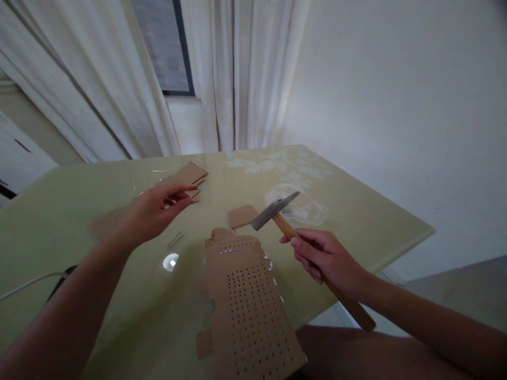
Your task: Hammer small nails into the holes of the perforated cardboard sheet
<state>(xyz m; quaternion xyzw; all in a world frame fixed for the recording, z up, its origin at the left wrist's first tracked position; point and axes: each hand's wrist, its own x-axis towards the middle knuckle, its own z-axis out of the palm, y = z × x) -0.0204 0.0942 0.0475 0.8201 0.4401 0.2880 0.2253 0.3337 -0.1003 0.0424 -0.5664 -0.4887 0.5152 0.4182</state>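
Observation:
My right hand [322,253] is wrapped around the wooden handle of a hammer [273,211], its metal head raised above the table. Under and left of the hammer lies a cardboard box [253,301] with rows of punched holes. A short row of shiny nail heads [229,252] shows near its far end. My left hand [158,211] reaches over the table with thumb and forefinger apart. Right at those fingertips are several thin nails [198,193], beside a cardboard piece [193,173]; whether the fingers touch one is unclear.
Two more thin nails [175,240] lie near a bright round reflection on the glossy table [138,306]. A small cardboard square [242,216] and a crumpled clear plastic bag [303,206] rest beyond the box. A white cable [31,285] runs in at left; curtains [253,74] hang behind.

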